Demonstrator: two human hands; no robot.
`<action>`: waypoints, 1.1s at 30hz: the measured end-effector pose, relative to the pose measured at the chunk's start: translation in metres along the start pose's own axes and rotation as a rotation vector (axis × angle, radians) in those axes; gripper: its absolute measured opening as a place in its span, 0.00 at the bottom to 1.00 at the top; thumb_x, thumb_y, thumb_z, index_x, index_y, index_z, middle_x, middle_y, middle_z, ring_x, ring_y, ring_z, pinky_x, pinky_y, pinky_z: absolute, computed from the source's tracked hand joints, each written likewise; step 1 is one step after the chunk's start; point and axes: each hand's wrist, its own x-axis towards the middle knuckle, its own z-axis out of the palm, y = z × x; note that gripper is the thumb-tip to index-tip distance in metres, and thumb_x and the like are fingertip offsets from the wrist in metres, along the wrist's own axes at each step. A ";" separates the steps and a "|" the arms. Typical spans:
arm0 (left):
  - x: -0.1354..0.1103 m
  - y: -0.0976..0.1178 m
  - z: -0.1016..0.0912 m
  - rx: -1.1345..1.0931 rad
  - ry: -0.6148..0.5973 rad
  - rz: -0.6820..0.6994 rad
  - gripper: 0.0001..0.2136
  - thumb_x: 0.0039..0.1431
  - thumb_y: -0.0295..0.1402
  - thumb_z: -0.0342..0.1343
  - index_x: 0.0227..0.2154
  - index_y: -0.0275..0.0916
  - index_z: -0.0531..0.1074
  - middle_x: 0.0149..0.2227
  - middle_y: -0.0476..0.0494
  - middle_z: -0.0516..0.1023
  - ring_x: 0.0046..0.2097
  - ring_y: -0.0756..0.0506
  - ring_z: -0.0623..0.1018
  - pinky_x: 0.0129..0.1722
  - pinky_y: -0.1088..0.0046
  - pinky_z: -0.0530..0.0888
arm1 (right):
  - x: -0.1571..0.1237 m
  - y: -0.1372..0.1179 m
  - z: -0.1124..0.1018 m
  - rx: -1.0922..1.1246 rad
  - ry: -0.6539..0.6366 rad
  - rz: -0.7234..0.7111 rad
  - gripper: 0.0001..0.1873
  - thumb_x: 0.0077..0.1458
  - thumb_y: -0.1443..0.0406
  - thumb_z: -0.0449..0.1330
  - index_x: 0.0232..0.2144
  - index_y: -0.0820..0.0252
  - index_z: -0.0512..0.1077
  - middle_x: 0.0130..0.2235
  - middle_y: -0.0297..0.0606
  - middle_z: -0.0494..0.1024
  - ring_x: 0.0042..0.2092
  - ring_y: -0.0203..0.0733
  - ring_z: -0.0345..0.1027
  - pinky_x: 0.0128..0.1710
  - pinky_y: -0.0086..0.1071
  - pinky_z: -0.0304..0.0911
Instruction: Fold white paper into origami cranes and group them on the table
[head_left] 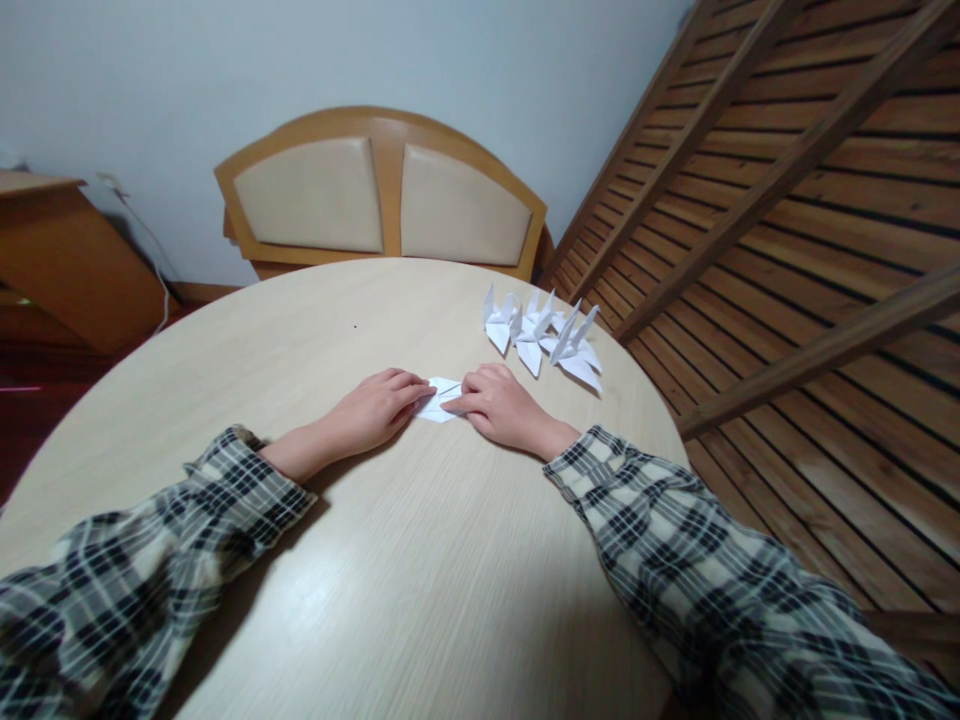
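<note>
A small piece of white folded paper (442,402) lies on the round table between my two hands, with crease lines across its top. At its left edge, my left hand (375,408) grips it with the fingers together and the thumb along the near side. My right hand (501,405) is closed at the right edge, fingers curled and the thumb or a fingertip pressing on the paper. Both ends of the paper are partly hidden under the fingers. Just beyond my right hand stand several white origami cranes (531,330), grouped close together.
The pale round wooden table (420,580) carries everything. Behind it stands a wooden headboard with cream padded panels (465,205) against the wall. Slatted wooden boards (795,200) lean at the right. A wooden desk (67,260) and a white cable (159,270) are at the left.
</note>
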 end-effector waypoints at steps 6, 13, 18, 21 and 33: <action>0.000 0.000 0.000 -0.012 0.003 0.003 0.16 0.68 0.30 0.47 0.54 0.34 0.72 0.49 0.32 0.78 0.49 0.39 0.75 0.50 0.57 0.74 | 0.001 -0.001 -0.001 0.013 -0.016 0.018 0.15 0.62 0.70 0.56 0.42 0.53 0.81 0.34 0.38 0.74 0.42 0.45 0.61 0.47 0.40 0.52; 0.000 -0.001 0.001 -0.057 0.022 -0.006 0.16 0.69 0.31 0.46 0.54 0.36 0.73 0.48 0.33 0.78 0.50 0.39 0.76 0.50 0.57 0.74 | 0.001 0.000 -0.003 0.055 -0.023 0.033 0.14 0.61 0.71 0.55 0.39 0.54 0.80 0.35 0.38 0.75 0.42 0.44 0.62 0.51 0.41 0.51; 0.000 0.000 0.001 -0.055 0.025 -0.004 0.16 0.69 0.31 0.46 0.54 0.37 0.72 0.49 0.34 0.78 0.50 0.39 0.75 0.50 0.57 0.73 | 0.001 -0.003 -0.004 -0.002 -0.024 0.057 0.12 0.61 0.70 0.53 0.32 0.59 0.76 0.35 0.39 0.74 0.41 0.44 0.61 0.50 0.41 0.52; 0.000 0.001 0.000 -0.059 0.021 -0.010 0.16 0.69 0.31 0.46 0.54 0.38 0.72 0.48 0.34 0.78 0.49 0.39 0.76 0.50 0.57 0.74 | 0.001 -0.005 -0.004 -0.026 -0.029 0.067 0.12 0.62 0.69 0.52 0.30 0.59 0.74 0.36 0.40 0.73 0.41 0.44 0.60 0.48 0.40 0.52; -0.004 0.000 0.006 -0.062 0.067 -0.010 0.16 0.67 0.28 0.48 0.55 0.37 0.70 0.54 0.31 0.74 0.54 0.38 0.74 0.53 0.52 0.73 | -0.001 -0.006 0.001 -0.019 0.056 0.296 0.21 0.64 0.55 0.58 0.52 0.61 0.71 0.52 0.47 0.73 0.54 0.52 0.62 0.55 0.45 0.53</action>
